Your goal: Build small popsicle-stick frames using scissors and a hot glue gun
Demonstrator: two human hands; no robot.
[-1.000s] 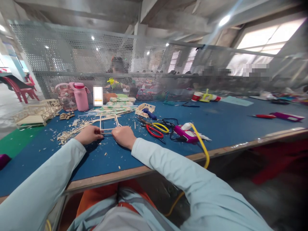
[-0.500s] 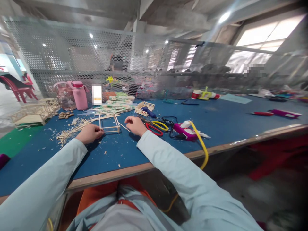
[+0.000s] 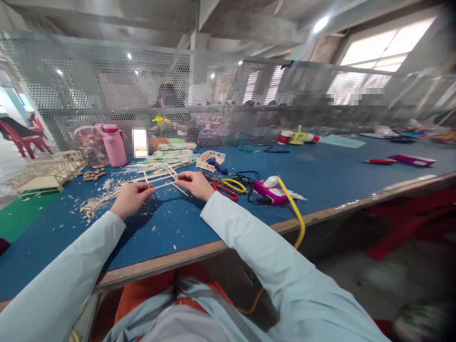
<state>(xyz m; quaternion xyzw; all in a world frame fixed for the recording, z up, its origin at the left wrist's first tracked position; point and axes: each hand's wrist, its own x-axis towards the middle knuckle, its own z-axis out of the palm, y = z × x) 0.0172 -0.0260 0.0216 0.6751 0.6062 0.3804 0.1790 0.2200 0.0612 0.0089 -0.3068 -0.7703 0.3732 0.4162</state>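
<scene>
Perforated metal screen (image 3: 117, 90) backs our blue table (image 3: 249, 159); thru it we see another person (image 3: 174, 121), partly blurred. Our L hand (image 3: 131, 198) has thumb & fingers clamped on the near L corner of a stick frame (image 3: 164, 185); our R hand (image 3: 196, 185) pinches its R end, fingertips together on the wood. So the frame's btwn both hands, tilted, over the table's near L part; can't tell if it touches the tabletop. One thin stick (image 3: 181, 190) slants out below our R fingertips; can't tell if it's joined on. Wood scraps (image 3: 96, 202) lie just L of the frame, w/ a stick pile (image 3: 174, 153) beyond. R of our R hand: a purple tool (image 3: 272, 194) w/ yellow cord (image 3: 292, 204). Pink bottle (image 3: 114, 148) & peanuts (image 3: 94, 175) farther back L.
</scene>
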